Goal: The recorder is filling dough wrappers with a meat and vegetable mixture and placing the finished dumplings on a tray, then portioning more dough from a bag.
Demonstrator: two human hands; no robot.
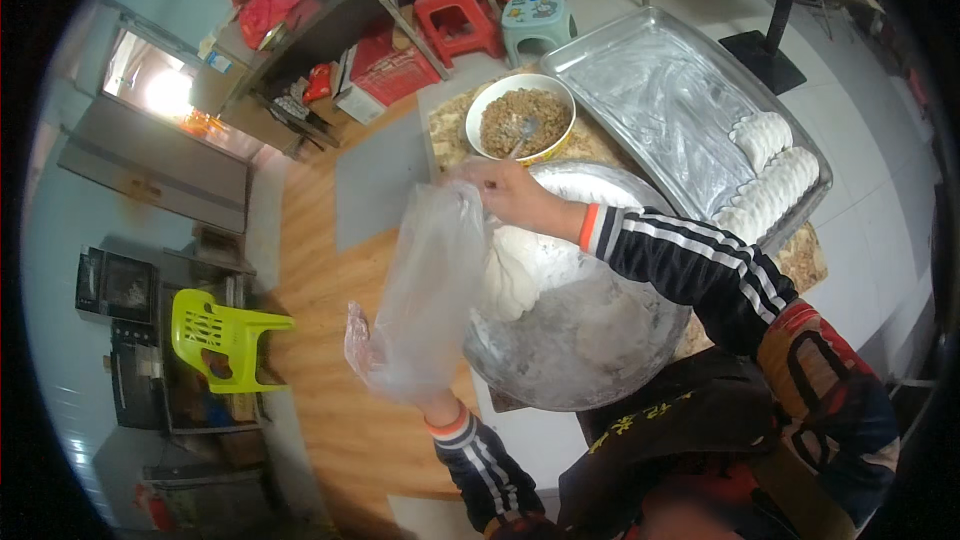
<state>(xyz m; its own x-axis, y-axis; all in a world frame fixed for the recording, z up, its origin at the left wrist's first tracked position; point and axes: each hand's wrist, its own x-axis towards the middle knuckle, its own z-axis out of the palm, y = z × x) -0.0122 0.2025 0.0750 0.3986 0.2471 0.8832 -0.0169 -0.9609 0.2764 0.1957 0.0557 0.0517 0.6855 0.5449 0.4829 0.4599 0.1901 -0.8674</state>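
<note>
My right hand pinches the gathered upper edge of a clear plastic bag. Lower down, my left hand is largely covered by the bag's film, its fingers pointing away from me; whether it grips the film cannot be told. Beside the bag, a lump of white dough lies in a large round metal basin dusted with flour. A white bowl of minced filling with a spoon stands just beyond my right hand. Rows of shaped dumplings lie at one end of a metal tray.
The basin, bowl and tray rest on a marbled board or tabletop. Past them are a pale blue stool, a red stool and a red crate. A lime-green plastic chair stands to the left, beyond the wood-coloured surface.
</note>
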